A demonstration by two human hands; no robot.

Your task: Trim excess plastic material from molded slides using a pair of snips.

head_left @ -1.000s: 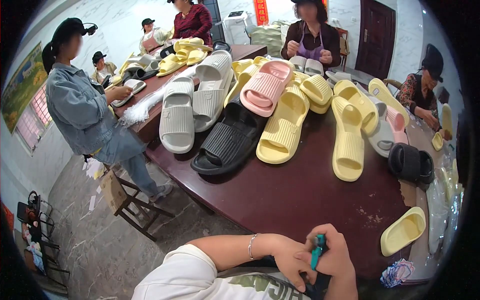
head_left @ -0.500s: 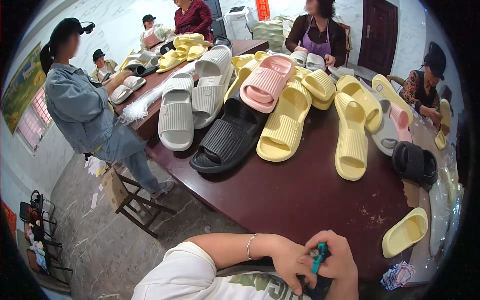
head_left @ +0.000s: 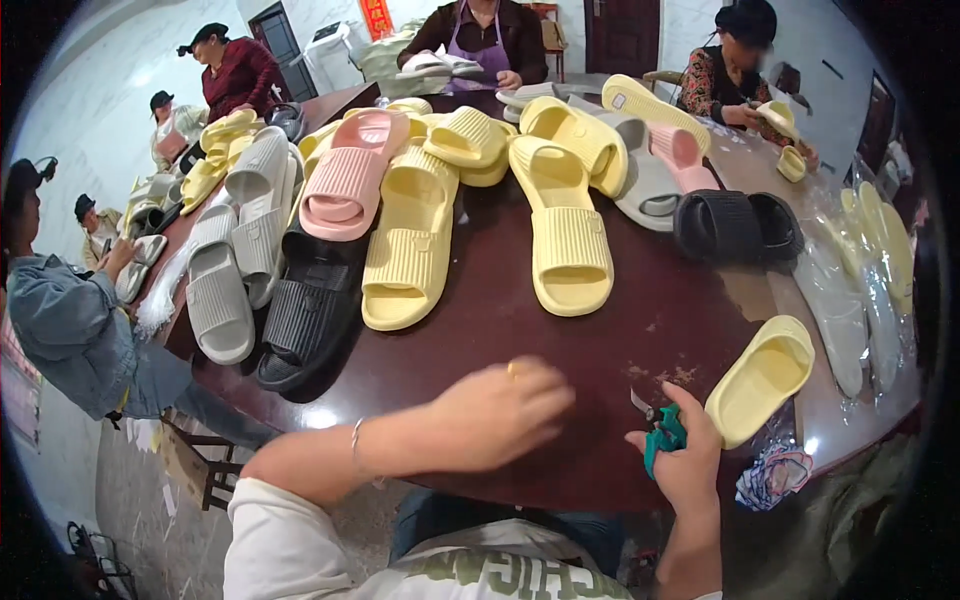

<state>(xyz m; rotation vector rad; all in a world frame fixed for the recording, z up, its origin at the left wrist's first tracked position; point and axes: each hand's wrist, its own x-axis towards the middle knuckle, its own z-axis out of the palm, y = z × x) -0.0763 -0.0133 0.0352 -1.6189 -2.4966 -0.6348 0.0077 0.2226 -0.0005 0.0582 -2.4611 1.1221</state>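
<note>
In my right hand (head_left: pixel 692 455) is a pair of green-handled snips (head_left: pixel 664 442), with a short metal blade pointing up and left over the table. A yellow slipper (head_left: pixel 762 385) lies just right of this hand. My left hand (head_left: pixel 505 415) is over the near middle of the dark red table, smeared by motion, so its fingers are unclear. Farther off are a yellow slide (head_left: pixel 572 262), another yellow slide (head_left: pixel 407 278), a black slide (head_left: pixel 300 330) and a pink slide (head_left: pixel 340 190).
Grey slides (head_left: pixel 220 300) lie at the left, a black pair (head_left: pixel 738 226) at the right. Plastic-wrapped slippers (head_left: pixel 880 260) lie along the right edge, with a bundle of printed tags (head_left: pixel 775 476) nearer. Several people work around the tables, including one in denim (head_left: pixel 75 320). A stool (head_left: pixel 195 460) stands at left.
The view has swung to the right. My hands, together near my body before, are now apart over the table; the left has moved away from the snips, which stay in the right.
</note>
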